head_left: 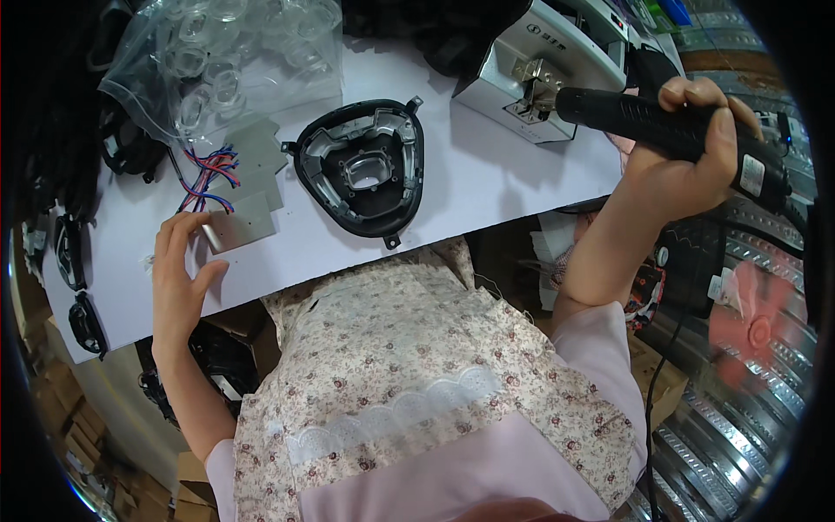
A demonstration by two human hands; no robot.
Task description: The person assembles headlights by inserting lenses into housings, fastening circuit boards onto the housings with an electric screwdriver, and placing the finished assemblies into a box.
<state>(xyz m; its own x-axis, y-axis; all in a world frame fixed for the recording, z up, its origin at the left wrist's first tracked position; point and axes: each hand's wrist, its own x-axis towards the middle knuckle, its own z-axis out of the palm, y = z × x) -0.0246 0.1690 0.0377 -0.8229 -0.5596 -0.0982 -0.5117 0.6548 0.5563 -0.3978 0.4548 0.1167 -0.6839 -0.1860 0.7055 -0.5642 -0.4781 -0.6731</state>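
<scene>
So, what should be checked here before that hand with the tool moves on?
1. Right hand gripping the black electric screwdriver: ok.
2. Nose end at the silver screw feeder: ok.
3. Screw on the bit: cannot tell, too small to see.
4. Black rounded-triangular housing on the white table: ok.
5. Housing steadied by a hand: not ok; left hand is at the grey plates.
6. Red and blue wires away from housing: ok.

Raised black tool (644, 123), flat grey plate (245, 223)
</scene>
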